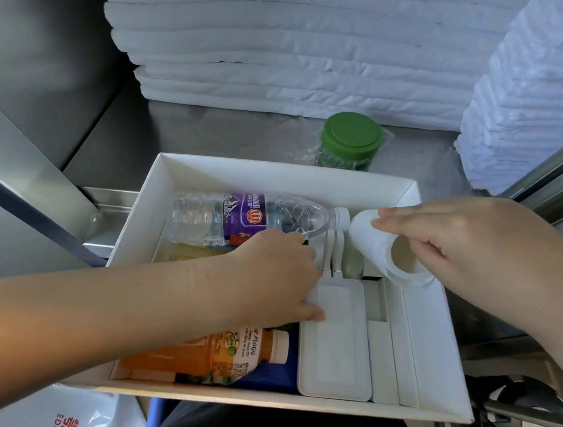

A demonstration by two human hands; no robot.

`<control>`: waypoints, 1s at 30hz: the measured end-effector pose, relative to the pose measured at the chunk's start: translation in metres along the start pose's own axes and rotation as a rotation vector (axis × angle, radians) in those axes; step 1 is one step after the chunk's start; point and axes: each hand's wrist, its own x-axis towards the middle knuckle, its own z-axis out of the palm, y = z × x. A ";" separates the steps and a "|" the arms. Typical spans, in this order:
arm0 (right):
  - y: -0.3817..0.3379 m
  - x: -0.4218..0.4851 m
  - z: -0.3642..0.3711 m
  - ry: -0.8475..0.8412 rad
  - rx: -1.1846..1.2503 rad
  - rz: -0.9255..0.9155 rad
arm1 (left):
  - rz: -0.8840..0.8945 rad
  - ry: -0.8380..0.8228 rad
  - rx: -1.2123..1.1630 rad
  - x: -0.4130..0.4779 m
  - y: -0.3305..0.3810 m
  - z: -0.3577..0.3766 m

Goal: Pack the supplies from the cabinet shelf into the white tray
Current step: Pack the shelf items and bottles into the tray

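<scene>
left hand (274, 274) rests on white case (335, 349) in tray (277, 173), grip unclear; right hand (469, 252) pinches paper cup (374, 237).

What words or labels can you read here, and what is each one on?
"MoGu": orange juice bottle; its small print is too small to read.
"EDO", cut off at the frame's edge: plastic bag.
Water bottle, purple label: upside down and too blurred to read.

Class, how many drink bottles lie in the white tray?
2. The water bottle lies along the white tray's far side; the orange juice bottle lies at its near left. Others may be hidden.
</scene>
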 end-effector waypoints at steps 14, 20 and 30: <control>-0.011 -0.006 0.008 -0.100 0.023 0.002 | -0.189 0.265 0.206 0.013 -0.029 -0.011; -0.007 -0.007 0.011 -0.025 -0.013 -0.043 | -0.210 0.310 0.099 0.007 -0.034 -0.014; -0.004 -0.005 0.017 0.120 -0.068 -0.048 | -0.136 0.284 0.089 0.007 -0.040 -0.009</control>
